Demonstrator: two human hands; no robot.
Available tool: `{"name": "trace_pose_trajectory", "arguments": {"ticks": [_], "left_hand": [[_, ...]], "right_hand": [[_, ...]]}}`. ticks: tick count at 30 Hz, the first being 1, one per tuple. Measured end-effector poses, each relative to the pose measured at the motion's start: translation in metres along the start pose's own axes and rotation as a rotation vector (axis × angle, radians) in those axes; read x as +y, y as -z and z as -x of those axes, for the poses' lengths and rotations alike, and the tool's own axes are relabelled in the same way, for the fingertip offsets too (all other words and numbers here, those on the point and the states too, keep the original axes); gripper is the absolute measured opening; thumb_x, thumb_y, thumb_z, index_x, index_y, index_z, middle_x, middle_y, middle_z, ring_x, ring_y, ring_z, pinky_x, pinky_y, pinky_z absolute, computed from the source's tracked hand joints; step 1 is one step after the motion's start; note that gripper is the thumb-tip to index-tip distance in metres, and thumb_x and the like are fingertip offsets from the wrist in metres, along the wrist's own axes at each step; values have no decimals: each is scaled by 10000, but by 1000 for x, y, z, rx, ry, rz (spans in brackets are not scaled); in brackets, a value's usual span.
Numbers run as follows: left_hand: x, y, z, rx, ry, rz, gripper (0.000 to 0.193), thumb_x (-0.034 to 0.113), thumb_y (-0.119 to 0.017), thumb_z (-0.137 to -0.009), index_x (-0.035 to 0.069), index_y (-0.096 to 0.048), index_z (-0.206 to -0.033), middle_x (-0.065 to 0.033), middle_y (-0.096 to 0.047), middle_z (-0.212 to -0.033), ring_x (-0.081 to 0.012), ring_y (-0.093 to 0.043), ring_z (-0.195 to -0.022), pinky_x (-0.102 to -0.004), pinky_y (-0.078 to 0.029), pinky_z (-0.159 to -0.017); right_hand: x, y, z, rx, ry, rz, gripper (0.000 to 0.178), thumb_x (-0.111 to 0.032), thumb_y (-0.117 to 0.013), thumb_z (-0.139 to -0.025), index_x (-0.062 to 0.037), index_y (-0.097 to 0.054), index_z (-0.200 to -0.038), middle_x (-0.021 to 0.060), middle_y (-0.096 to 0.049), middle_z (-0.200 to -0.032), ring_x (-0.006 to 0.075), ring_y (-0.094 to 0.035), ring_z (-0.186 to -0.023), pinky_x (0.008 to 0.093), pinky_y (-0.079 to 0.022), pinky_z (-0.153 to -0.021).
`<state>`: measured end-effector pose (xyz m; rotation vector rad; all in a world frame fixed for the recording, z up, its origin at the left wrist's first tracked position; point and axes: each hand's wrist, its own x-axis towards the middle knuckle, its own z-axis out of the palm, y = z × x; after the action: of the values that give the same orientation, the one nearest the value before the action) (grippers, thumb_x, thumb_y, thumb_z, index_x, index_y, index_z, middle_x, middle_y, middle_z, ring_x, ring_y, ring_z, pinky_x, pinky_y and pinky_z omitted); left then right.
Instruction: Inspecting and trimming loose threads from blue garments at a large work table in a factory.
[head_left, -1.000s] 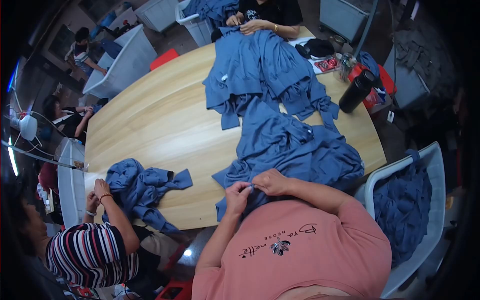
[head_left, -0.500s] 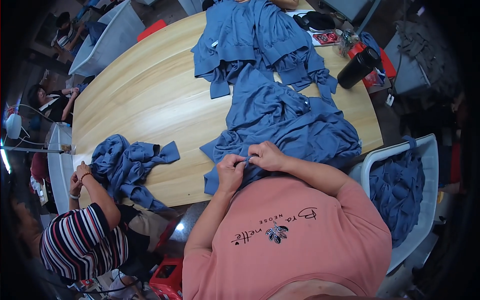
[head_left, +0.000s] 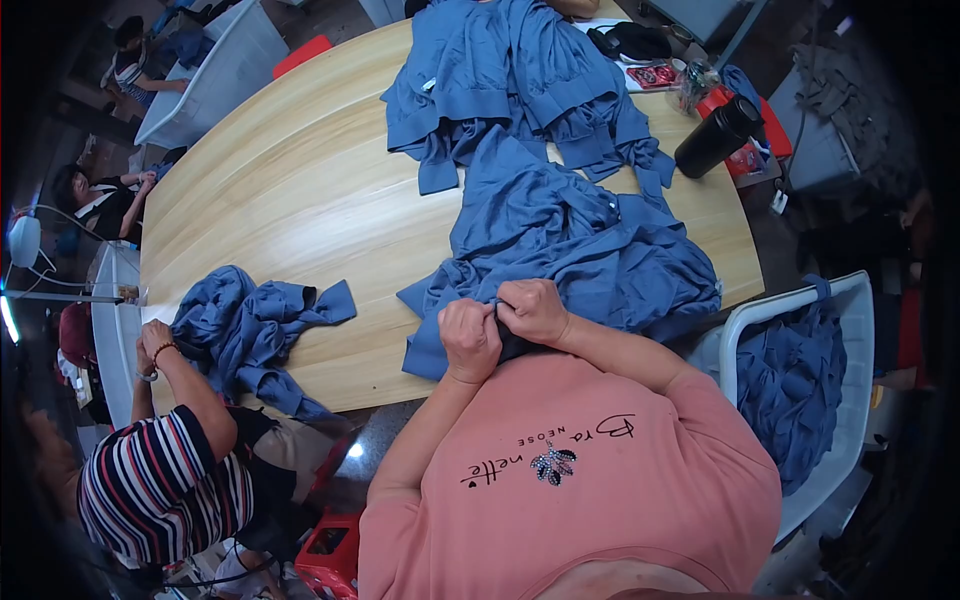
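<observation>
A blue knit garment (head_left: pixel 590 250) lies crumpled on the near edge of the wooden table (head_left: pixel 290 190), partly against my body. My left hand (head_left: pixel 470 338) is closed in a fist on its edge. Right beside it, my right hand (head_left: pixel 534 311) grips the same garment, knuckles up. Only a narrow gap separates the two hands, with a bit of fabric between them. My fingertips and the cloth inside them are hidden. Farther back, more blue garments (head_left: pixel 500 75) with ribbed hems spread over the table.
A black bottle (head_left: pixel 717 137) stands at the table's right side. To my right is a white bin (head_left: pixel 862 370) full of blue garments. At the left, a co-worker in a striped shirt (head_left: pixel 165 485) handles another blue garment (head_left: pixel 245 330). A red crate (head_left: pixel 330 560) sits low beside me.
My fingers have changed from a raised pinch to closed fists turned down over the fabric. A person at the far left has lowered an arm toward a bin.
</observation>
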<state>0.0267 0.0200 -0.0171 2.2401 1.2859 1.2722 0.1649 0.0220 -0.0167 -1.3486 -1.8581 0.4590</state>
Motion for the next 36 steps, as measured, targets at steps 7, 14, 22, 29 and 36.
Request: {"name": "trace_pose_trajectory", "arguments": {"ticks": [7,14,22,29,36], "left_hand": [[-11,5,-7,-82,89,-104,97,49,-592,-648,84,-573,-737,-61,-569,-755,-270,-529,-921,-402,-335,-783],[-5,6,-31,-202,-30,-235,87,36,-551,-629,69,-540,-709,-69,-579,-757,-288,-511,-972,-407,-329,-796],[-7,35,-48,-497,197,197,116,-15,-517,-667,27,-537,-773,-122,-593,-698,-322,-578,-688,-365,-445,-588],[-41,11,-14,-708,579,486,131,93,-618,-764,-14,-620,-839,-44,-610,-688,-75,-523,-625,-248,-432,-571],[-59,5,-5,-636,469,409,159,114,-613,-741,-18,-561,-670,-90,-557,-589,-133,-487,-558,-300,-408,-519]], "right_hand": [[6,20,4,48,119,60,198,-109,-609,-671,-62,-446,-568,93,-491,-533,266,-533,-506,366,-413,-464],[-1,36,6,-32,303,167,220,-155,-649,-656,-92,-458,-566,59,-467,-514,232,-510,-477,341,-409,-464],[-2,66,3,-80,291,54,237,-166,-674,-646,-88,-461,-577,59,-486,-523,245,-520,-490,351,-401,-462],[14,46,9,-115,214,373,148,-163,-610,-685,-97,-557,-807,68,-552,-758,226,-558,-692,359,-399,-615],[21,-2,13,-223,689,165,121,-198,-546,-626,-119,-486,-695,28,-465,-683,191,-499,-667,356,-375,-631]]}}
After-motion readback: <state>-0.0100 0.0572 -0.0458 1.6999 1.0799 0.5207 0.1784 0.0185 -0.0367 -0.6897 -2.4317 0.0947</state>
